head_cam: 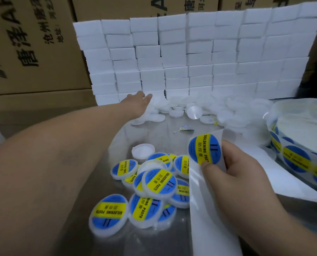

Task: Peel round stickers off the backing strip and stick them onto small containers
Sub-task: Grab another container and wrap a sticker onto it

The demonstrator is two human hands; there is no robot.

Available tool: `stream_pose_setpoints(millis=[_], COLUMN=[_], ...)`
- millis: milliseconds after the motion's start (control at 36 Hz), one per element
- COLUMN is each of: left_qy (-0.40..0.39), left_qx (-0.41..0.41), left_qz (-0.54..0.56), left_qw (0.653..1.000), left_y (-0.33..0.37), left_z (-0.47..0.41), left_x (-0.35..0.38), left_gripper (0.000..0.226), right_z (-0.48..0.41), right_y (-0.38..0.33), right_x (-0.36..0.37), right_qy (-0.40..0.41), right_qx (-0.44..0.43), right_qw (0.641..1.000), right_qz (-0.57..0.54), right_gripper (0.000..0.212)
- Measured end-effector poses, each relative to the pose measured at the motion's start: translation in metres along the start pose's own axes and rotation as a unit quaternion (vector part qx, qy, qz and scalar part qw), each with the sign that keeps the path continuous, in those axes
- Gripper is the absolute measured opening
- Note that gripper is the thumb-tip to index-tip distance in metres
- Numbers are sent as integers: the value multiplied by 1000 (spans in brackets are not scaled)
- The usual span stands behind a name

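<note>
My left hand (140, 103) reaches far forward into the heap of plain white containers (180, 109) at the foot of the box wall; its fingers are hidden among them, so a hold cannot be made out. My right hand (233, 167) pinches the white backing strip (205, 209) near a round blue-and-yellow sticker (203, 148) that stands partly off the strip's edge. A pile of several labelled containers (154, 185) lies on the metal table in front of me, with one unlabelled white container (143, 150) behind it.
A roll of stickers (300, 145) lies at the right edge. A wall of stacked white boxes (191, 58) closes the back, with brown cartons (34, 52) behind and to the left. A scrap of paper (186, 128) lies mid-table.
</note>
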State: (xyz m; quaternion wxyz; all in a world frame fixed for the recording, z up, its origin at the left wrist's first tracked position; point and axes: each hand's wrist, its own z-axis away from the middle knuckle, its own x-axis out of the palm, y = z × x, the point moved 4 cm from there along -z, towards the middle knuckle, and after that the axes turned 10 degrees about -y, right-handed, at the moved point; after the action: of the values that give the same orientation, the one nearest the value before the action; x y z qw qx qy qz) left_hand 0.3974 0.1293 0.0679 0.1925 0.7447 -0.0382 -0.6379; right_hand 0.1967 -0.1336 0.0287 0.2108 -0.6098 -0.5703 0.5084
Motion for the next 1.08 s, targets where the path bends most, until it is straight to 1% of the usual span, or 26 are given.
stream_pose_setpoints(millis=[83,167,222,278,306,333,389,417,472,500,583,611,639,667,750,778,833,861,917,972,1000,1083], left_qy=[0,4,10,15,15,11,2,-4,-11,-1,56,66,69,67,54,56,75,92,127,158,167,174], left_qx=[-14,-14,-12,10,23,37,64,75,94,102,116,110,105,103,111,114,115,115,128,157,171,194], left_qz=[28,53,72,127,171,221,304,329,355,355,299,283,277,281,279,265,222,195,137,88,75,67], left_qw=[1000,998,997,992,985,975,950,941,930,929,946,950,952,952,952,956,965,970,974,971,968,963], left_y=[3,13,24,37,44,52,66,72,81,83,81,79,76,74,72,72,70,68,64,63,63,62], left_z=[15,29,44,64,77,93,128,147,183,200,239,248,254,259,265,266,267,267,271,278,280,282], left_x=[-2,-8,-15,-18,-19,-20,-22,-22,-21,-19,-11,-7,-2,1,9,10,9,7,4,-1,-2,-2], left_gripper=[60,57,49,28,20,17,22,26,25,23,13,8,7,10,19,20,18,24,37,41,41,35], right_z=[0,-2,-2,-2,-2,-2,-3,-2,-2,-1,3,3,4,4,4,5,5,5,4,3,3,4], right_y=[0,2,1,1,0,0,0,-1,-4,-7,-12,-13,-15,-17,-23,-24,-24,-22,-18,-17,-16,-18], right_x=[2,3,2,1,1,1,1,1,1,1,1,0,0,1,3,5,7,7,6,7,7,9], right_qy=[-11,-10,0,17,22,25,23,20,15,17,33,34,31,24,-13,-28,-50,-51,-46,-48,-51,-50], right_qx=[-9,-12,-14,-14,-10,-6,-2,-3,-2,-6,-18,-18,-18,-20,-31,-31,-32,-36,-44,-53,-60,-93], right_qw=[1000,1000,1000,1000,1000,1000,1000,1000,1000,1000,999,999,999,999,998,997,997,997,998,997,997,994], right_qz=[-3,11,20,19,14,10,3,0,-5,-6,-13,-20,-29,-38,-61,-64,-49,-37,-19,-1,9,32], right_gripper=[23,20,15,11,9,8,9,10,7,10,34,36,36,34,23,27,36,34,19,12,11,18])
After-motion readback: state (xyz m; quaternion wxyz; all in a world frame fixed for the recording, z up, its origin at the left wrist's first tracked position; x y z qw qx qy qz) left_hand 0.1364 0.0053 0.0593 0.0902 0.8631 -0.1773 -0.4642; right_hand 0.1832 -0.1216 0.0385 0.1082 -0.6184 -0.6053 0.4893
